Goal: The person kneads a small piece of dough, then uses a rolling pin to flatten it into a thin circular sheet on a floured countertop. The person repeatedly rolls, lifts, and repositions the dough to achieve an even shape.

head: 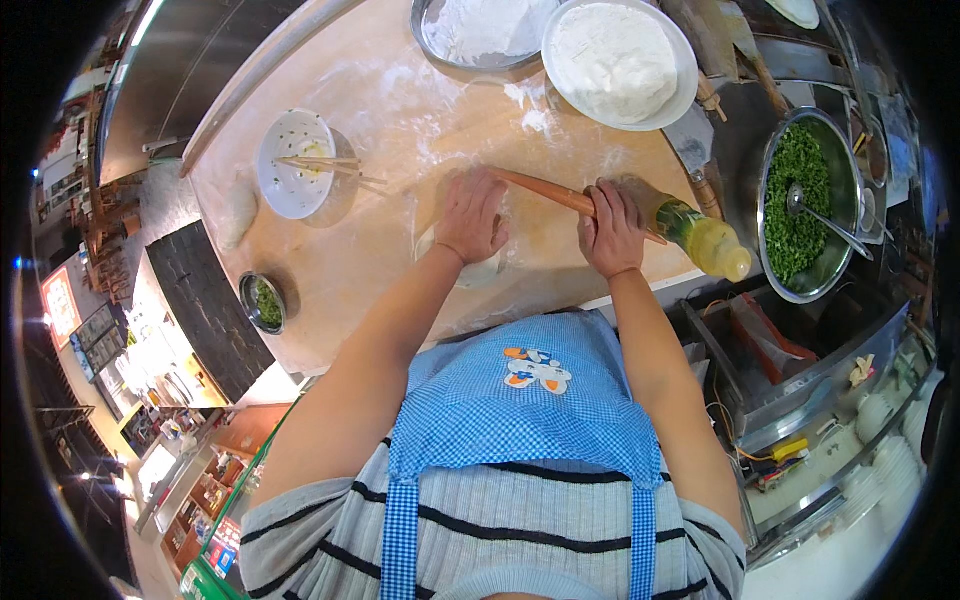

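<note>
My right hand [615, 229] is closed around a tapered wooden rolling pin [547, 191] that lies slanting over the wooden work board. My left hand [472, 217] rests palm down near the pin's far left tip; whether its fingers hold that tip is hard to tell. Beneath and beside my left hand lies a flat pale piece of dough [481, 274], partly hidden by the wrist. Just right of my right hand is a bottle of yellow oil [705, 240]. White flour dusts the wooden board [360, 262].
A white bowl with chopsticks [296, 187], a small bowl of chopped greens [262, 302] and a dough lump [238, 214] are at left. Beyond my hands stand a flour bowl [619, 64] and metal flour pan [484, 34]. A steel bowl of greens [799, 202] stands right.
</note>
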The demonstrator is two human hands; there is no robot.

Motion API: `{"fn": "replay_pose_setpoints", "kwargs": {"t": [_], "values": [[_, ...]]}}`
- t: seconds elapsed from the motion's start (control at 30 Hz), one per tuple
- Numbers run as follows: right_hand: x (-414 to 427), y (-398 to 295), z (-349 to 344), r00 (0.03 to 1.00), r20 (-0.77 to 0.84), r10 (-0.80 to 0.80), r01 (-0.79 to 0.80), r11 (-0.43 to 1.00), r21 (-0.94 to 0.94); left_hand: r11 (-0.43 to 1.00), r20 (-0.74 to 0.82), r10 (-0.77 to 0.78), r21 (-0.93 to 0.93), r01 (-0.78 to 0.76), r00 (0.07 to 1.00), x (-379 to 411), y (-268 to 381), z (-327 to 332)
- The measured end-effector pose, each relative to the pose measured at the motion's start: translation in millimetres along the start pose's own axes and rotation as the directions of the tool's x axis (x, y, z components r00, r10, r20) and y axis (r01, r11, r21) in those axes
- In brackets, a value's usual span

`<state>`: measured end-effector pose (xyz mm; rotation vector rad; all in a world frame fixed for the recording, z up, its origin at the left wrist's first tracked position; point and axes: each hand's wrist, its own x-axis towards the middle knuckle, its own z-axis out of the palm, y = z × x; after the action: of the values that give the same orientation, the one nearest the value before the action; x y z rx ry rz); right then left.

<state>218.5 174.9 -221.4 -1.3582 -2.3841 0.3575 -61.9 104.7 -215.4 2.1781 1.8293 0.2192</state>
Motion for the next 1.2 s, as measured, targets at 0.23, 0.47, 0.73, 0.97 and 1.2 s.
{"fn": "replay_pose_setpoints", "kwargs": {"t": [0.23,0.47,0.73,0.97,1.2], "values": [[9.8,2.3,6.6,0.999,-0.026,-0.019,0.019,1.000,0.003,0.955,0.115,-0.047,0.297,0.011,0.992,14.7,9.4,-8.1],[0.8,2.9,5.1,1.000,-0.018,0.003,-0.003,1.000,0.001,0.992,0.188,-0.063,0.119,0.041,0.980,-26.5,43.4,-17.2],[-3.3,0.3,4.6,1.000,-0.006,-0.022,0.022,0.999,-0.050,0.999,0.093,-0.048,0.021,0.046,0.995,-32.2,41.0,1.3],[10.6,-0.4,6.2,0.999,-0.030,-0.034,0.033,0.998,-0.057,0.989,0.029,-0.138,-0.048,0.140,0.990,-18.2,26.7,-13.0],[-0.5,-0.5,6.4,1.000,0.004,-0.023,0.023,0.997,-0.077,0.959,-0.105,-0.281,-0.002,0.282,0.954,-60.8,-8.4,-13.8]]}}
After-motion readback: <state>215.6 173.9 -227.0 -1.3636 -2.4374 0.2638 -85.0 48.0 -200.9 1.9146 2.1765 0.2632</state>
